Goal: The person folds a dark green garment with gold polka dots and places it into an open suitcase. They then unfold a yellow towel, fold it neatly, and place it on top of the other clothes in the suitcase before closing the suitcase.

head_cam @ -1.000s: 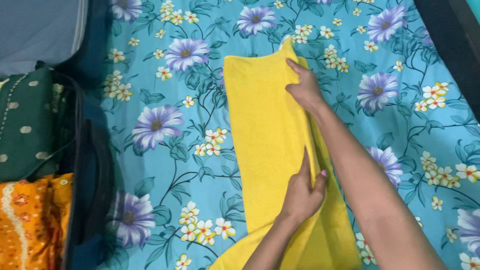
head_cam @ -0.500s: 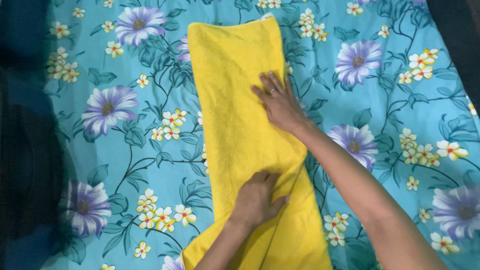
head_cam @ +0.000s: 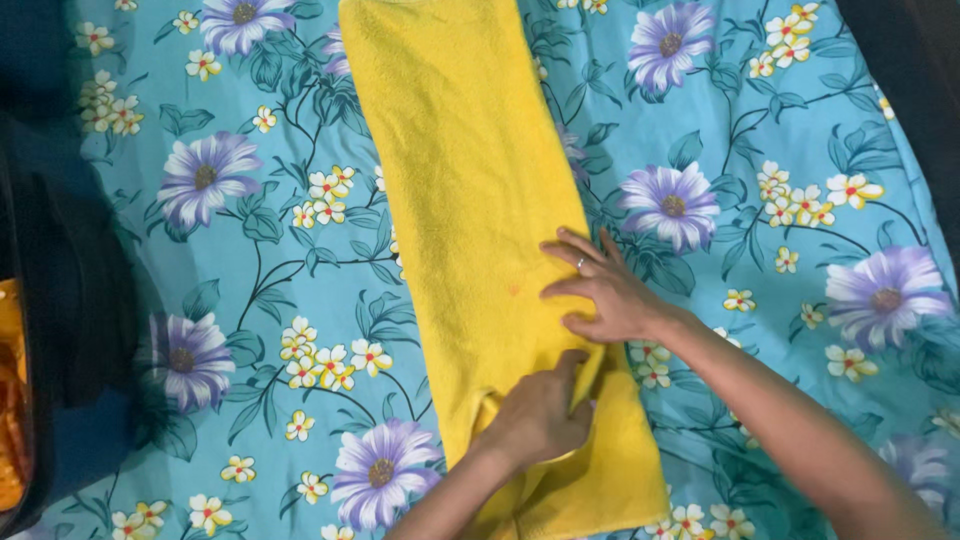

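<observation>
Yellow towel [head_cam: 470, 190] lay folded into a long strip on the floral blue bedsheet [head_cam: 250, 250] in the head view. Right hand [head_cam: 600, 290] pressed flat on it, fingers spread. Left hand [head_cam: 540, 415] pinched a fold of the towel's near end, fingers closed on the cloth.

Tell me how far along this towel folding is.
Done: the yellow towel already lies as a long narrow strip on the floral bedsheet, so it looks folded lengthwise. In hand: the right hand presses flat on the strip near its right edge, while the left hand grips a bunched fold at the near end. Left: the strip is not yet folded across its length.
</observation>
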